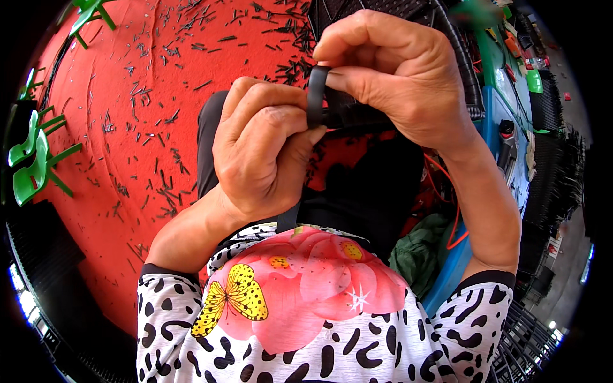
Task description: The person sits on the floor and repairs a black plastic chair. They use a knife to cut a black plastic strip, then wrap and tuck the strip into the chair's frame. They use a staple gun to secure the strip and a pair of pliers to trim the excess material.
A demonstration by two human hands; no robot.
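Observation:
A flat dark grey strip [315,96], bent in a curve, is held upright between my two hands. My left hand [263,143] is closed, its fingers and thumb gripping the strip's lower part from the left. From the upper right, my right hand [405,80] pinches the top end of the strip between thumb and forefinger. Behind the hands, over my lap, lies a black woven piece [472,86], partly covered by my right hand. Whether the strip is joined to the weave cannot be made out.
Short black scraps [169,198] litter the red floor [108,255]. Green plastic chairs [35,166] stand at the left. On my right are a blue-edged table [490,121] with a dark-headed tool [506,143], a red cord [457,233], a green cloth [418,255] and black bristly material [568,185].

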